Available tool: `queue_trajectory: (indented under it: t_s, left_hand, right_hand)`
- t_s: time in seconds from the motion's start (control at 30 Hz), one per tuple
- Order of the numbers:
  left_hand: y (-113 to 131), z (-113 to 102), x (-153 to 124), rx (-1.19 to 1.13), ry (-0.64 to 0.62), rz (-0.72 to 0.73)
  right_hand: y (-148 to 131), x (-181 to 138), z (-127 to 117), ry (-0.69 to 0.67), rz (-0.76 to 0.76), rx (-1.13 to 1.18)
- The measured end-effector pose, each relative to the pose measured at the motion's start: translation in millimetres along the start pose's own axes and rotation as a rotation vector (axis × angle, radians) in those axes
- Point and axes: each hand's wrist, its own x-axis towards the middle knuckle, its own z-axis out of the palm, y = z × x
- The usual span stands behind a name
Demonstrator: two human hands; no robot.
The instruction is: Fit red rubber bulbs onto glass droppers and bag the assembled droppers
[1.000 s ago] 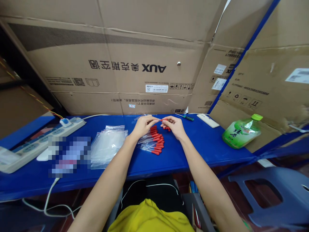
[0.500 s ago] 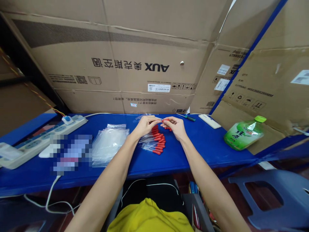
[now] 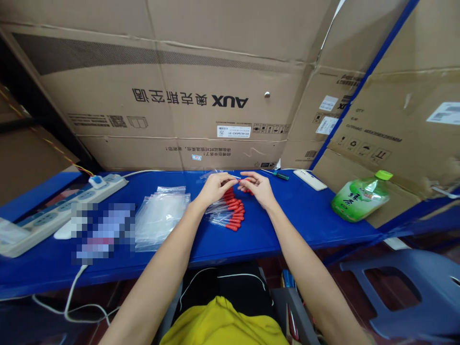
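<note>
Both my hands meet over the far middle of the blue table. My left hand (image 3: 214,188) is closed in a pinch on the clear tube of a dropper with a red rubber bulb (image 3: 239,181). My right hand (image 3: 259,188) has thumb and fingers at the red bulb end, its index finger lifted; more red shows beneath its fingers. Just below the hands, several red-bulbed droppers (image 3: 235,216) lie fanned in a row, clear tubes pointing left and bulbs right. Left of them is a stack of clear zip bags (image 3: 161,218).
A green-handled screwdriver (image 3: 282,176) and a white phone-like slab (image 3: 309,179) lie at the back right. A green bottle (image 3: 360,196) leans near the right edge. On the left are a power strip (image 3: 64,211) and a blurred phone (image 3: 106,230) on a cable. Cardboard (image 3: 201,57) walls the back.
The fingers of my right hand have opened and lifted slightly from around the red bulb. My left hand keeps its pinch. The whole view has shifted a little.
</note>
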Motion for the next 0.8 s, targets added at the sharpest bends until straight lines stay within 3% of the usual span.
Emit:
queue_trajectory:
  t_s: [0.3,0.53,0.67,0.8]
  left_hand:
    - [-3.0,-5.5,-0.3,-0.153,0.087,-0.154]
    - [-1.6,1.4,6.6,-0.741,0.39,-0.387]
    - [12.1,9.1,12.3,-0.97,0.506,-0.417]
    - [23.8,14.3,12.6,-1.063,0.528,-0.438]
  right_hand:
    - [-0.8,1.4,-8.3,0.022,0.006,0.058]
    - [-0.8,0.4,-2.6,0.011,-0.017,-0.005]
    - [3.8,-3.7,7.4,-0.006,-0.088,-0.172]
    - [6.2,-7.8,16.7,-0.067,-0.228,-0.464]
